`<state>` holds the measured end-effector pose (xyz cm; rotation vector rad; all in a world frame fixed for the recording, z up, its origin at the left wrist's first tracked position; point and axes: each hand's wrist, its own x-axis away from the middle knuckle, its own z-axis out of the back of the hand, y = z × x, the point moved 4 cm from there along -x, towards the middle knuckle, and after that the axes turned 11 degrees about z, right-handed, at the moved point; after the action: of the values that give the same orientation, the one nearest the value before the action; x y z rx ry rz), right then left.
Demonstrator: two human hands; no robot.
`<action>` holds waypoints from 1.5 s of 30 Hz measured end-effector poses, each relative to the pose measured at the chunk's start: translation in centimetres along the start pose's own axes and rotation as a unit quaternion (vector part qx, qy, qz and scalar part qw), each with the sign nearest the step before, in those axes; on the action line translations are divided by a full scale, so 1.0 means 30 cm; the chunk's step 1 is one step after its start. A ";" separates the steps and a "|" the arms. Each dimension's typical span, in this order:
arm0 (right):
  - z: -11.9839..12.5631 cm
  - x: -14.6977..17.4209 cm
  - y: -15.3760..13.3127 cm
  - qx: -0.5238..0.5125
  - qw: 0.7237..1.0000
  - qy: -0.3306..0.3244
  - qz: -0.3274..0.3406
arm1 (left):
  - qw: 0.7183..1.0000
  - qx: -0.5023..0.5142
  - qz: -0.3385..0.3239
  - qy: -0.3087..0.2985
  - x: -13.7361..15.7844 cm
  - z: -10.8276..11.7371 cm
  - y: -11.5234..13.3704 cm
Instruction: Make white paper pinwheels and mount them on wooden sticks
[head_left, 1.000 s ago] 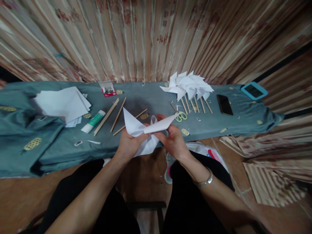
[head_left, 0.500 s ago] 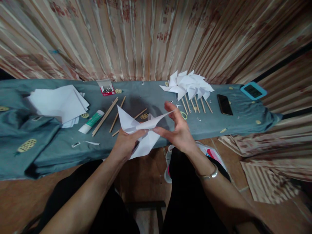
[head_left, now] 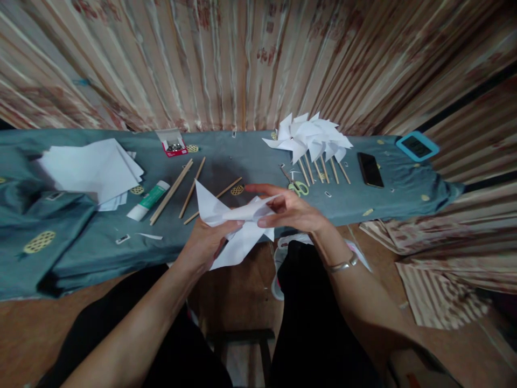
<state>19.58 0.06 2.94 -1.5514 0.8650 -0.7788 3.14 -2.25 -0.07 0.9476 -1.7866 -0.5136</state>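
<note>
A: What's in the hands right now?

B: White paper pinwheel (head_left: 244, 237), middle of the frame, just above the near edge of the surface (head_left: 250, 156). Left hand (head_left: 205, 241) has its fingers pinching the paper. Right hand (head_left: 298, 213) has its thumb on the paper near the centre, index finger stretched out. Can't tell if it's gripping.

A: And the setup?

B: Long surface under a grey-green cloth with pineapple prints, bunched at left. Paper stack (head_left: 95, 167) on the left, then a white-and-green tube (head_left: 148, 200) and loose sticks (head_left: 172, 192). More pinwheels (head_left: 309, 137) upper right of centre, phone (head_left: 370, 170) further right. Pleated curtain (head_left: 226, 70) across the top, brown floor (head_left: 238, 299) below.
</note>
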 end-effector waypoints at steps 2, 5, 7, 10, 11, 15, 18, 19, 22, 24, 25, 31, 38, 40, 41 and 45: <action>-0.003 -0.004 0.009 0.000 1.000 0.022 0.004 | 1.000 0.002 -0.005 0.007 -0.005 0.009 -0.007; -0.013 -0.017 0.037 0.007 0.998 0.058 0.010 | 1.000 0.000 -0.022 0.021 -0.012 0.024 -0.019; -0.019 -0.025 0.061 0.018 0.997 0.078 0.006 | 0.999 0.001 -0.028 0.021 -0.017 0.031 -0.028; -0.024 -0.033 0.093 0.050 0.994 0.101 0.007 | 0.999 -0.001 -0.038 0.021 -0.022 0.043 -0.039; -0.026 -0.034 0.103 0.059 0.993 0.106 0.010 | 0.999 -0.006 -0.045 0.027 -0.024 0.047 -0.042; -0.043 -0.026 0.141 0.058 0.991 0.121 0.005 | 0.996 -0.036 -0.055 0.060 -0.022 0.069 -0.069; -0.056 -0.012 0.159 0.074 0.990 0.118 -0.008 | 0.995 -0.040 -0.039 0.082 -0.013 0.084 -0.109; -0.059 -0.007 0.161 0.091 0.989 0.113 -0.010 | 0.995 -0.040 -0.033 0.088 -0.011 0.088 -0.123; -0.060 0.000 0.162 0.144 0.985 0.089 -0.024 | 0.995 -0.035 -0.022 0.089 -0.008 0.095 -0.156; -0.058 -0.003 0.163 0.159 0.983 0.080 -0.033 | 0.996 -0.022 -0.015 0.085 -0.012 0.096 -0.168; -0.056 -0.007 0.163 0.162 0.983 0.080 -0.036 | 0.996 -0.017 -0.014 0.088 -0.015 0.097 -0.170; -0.051 -0.037 0.160 0.174 0.980 0.090 -0.020 | 0.992 -0.009 -0.034 0.123 -0.034 0.107 -0.154; -0.043 -0.042 0.196 0.155 0.983 0.095 -0.015 | 0.989 -0.070 -0.065 0.110 -0.028 0.105 -0.116; -0.044 -0.044 0.195 0.160 0.983 0.089 -0.004 | 0.989 -0.075 -0.072 0.103 -0.023 0.102 -0.106; -0.046 -0.044 0.192 0.161 0.983 0.087 0.000 | 0.989 -0.074 -0.075 0.102 -0.021 0.102 -0.102; -0.050 -0.045 0.187 0.125 0.988 0.086 -0.010 | 0.989 -0.075 -0.072 0.103 -0.018 0.104 -0.096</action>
<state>16.98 -0.04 -2.43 -1.2876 0.8426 -1.0063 1.46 -3.81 -3.69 0.9921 -1.4814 -0.6097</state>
